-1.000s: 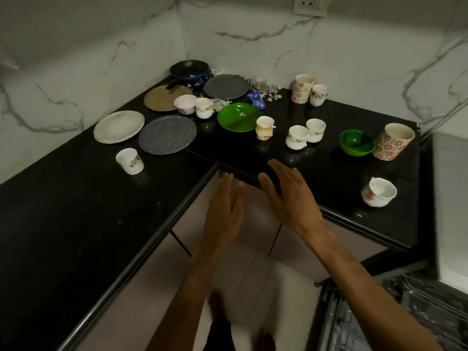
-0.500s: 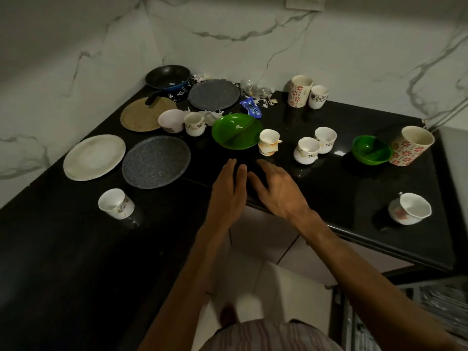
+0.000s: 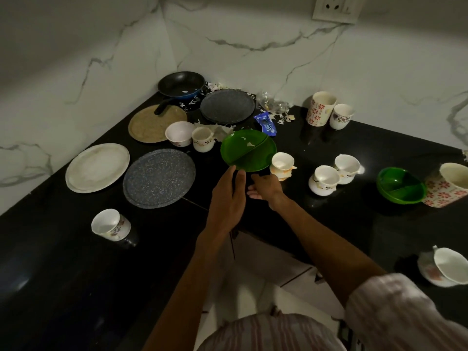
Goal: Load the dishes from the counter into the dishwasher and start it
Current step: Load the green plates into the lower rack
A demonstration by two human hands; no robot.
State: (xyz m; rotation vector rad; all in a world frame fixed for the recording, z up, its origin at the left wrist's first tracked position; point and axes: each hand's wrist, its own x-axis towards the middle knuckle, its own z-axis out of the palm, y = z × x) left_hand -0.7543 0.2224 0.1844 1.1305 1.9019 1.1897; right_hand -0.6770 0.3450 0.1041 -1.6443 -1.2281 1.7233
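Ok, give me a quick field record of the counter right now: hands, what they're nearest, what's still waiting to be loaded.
left hand: open, fingertips at the near rim of the green plate, contact unclear
right hand: open, empty, just below the small cup beside the plate
held: nothing
plates on counter: white plate, two grey speckled plates, tan plate
other: black pan, green bowl, several cups and mugs
loaded so far: none visibly; dishwasher not in view
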